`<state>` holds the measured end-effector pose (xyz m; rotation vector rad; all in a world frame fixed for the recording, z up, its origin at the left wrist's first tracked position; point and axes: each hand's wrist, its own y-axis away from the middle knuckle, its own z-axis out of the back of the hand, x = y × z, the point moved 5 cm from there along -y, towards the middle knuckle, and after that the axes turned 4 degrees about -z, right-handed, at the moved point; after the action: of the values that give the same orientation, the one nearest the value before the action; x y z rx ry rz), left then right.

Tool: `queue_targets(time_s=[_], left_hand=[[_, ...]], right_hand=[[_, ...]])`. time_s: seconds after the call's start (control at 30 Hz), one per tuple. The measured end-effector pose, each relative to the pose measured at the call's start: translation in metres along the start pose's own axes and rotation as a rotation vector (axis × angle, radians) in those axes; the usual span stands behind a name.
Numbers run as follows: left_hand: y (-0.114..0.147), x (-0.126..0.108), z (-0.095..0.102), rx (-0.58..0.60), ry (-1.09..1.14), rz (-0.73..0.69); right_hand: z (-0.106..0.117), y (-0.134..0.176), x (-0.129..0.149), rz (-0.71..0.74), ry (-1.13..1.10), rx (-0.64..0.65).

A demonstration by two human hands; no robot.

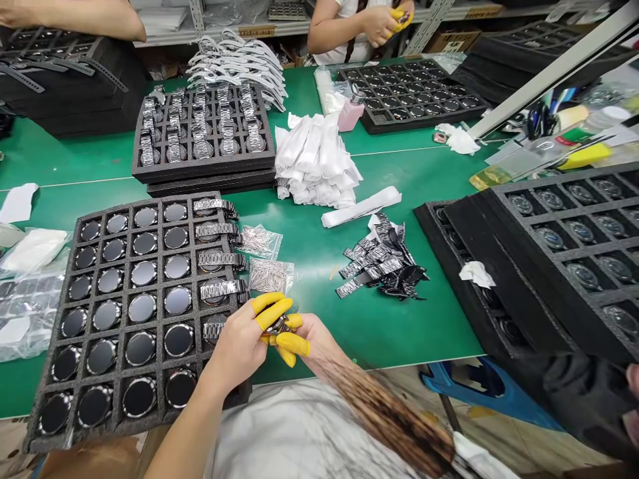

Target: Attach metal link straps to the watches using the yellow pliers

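My left hand (244, 339) and my right hand (307, 338), both in yellow finger cots, meet at the table's front edge. Pinched between them is a small, dark, shiny watch (277, 324), mostly hidden by the fingers. Beside my left hand lies a grey foam tray (127, 256) with rows of round watch heads (142, 307). Along its right column rest several watches with metal bands (219, 259). Just beyond my fingers are two small clear bags of thin metal pins (272, 274). A heap of loose metal watch bands (384, 263) lies to the right.
White wrapped strips (317, 159) are piled behind, near a pink bottle (351, 112). Stacked foam trays of banded watches (202, 163) stand at back left. More trays (554, 266) lean at right. Across the table, a person's hands (382, 25) wear yellow finger cots.
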<state>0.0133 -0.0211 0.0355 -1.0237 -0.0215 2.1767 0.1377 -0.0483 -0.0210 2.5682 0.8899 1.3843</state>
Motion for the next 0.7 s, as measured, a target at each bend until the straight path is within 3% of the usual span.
queue_targets(time_s=[0.23, 0.47, 0.7], left_hand=[[0.002, 0.002, 0.000, -0.023, -0.005, 0.048], [0.006, 0.005, 0.001, -0.083, 0.099, 0.077], [0.006, 0.009, -0.001, 0.009, 0.305, 0.158]], right_hand=[[0.006, 0.000, -0.004, 0.058, -0.028, -0.043], [0.010, -0.002, -0.012, 0.203, -0.122, -0.208], [0.008, -0.001, -0.014, 0.130, -0.079, -0.041]])
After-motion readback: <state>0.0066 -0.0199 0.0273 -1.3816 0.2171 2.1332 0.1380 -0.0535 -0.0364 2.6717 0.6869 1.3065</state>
